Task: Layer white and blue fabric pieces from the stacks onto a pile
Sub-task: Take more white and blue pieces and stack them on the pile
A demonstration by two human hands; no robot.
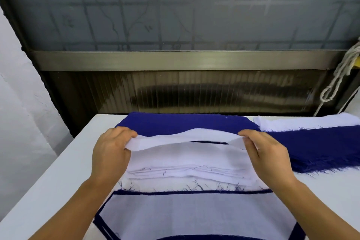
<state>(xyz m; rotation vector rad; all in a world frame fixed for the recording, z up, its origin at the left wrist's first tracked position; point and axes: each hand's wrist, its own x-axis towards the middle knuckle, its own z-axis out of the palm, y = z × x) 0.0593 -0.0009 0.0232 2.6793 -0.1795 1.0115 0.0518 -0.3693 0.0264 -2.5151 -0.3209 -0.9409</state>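
Note:
A stack of white fabric pieces (187,171) lies in the middle of the table, partly over a blue stack (175,122) behind it. My left hand (111,152) pinches the left far edge of the top white piece (185,138), and my right hand (266,154) pinches its right far edge. That edge is raised off the stack, so a gap shows beneath it. Closest to me lies the pile (194,214), with a white piece on top and blue edges showing around it.
Another blue stack (319,148) with frayed edges lies at the right, with white fabric (303,122) behind it. The white table (48,181) ends at a dark wall and window at the back. A looped white rope (339,76) hangs at the far right.

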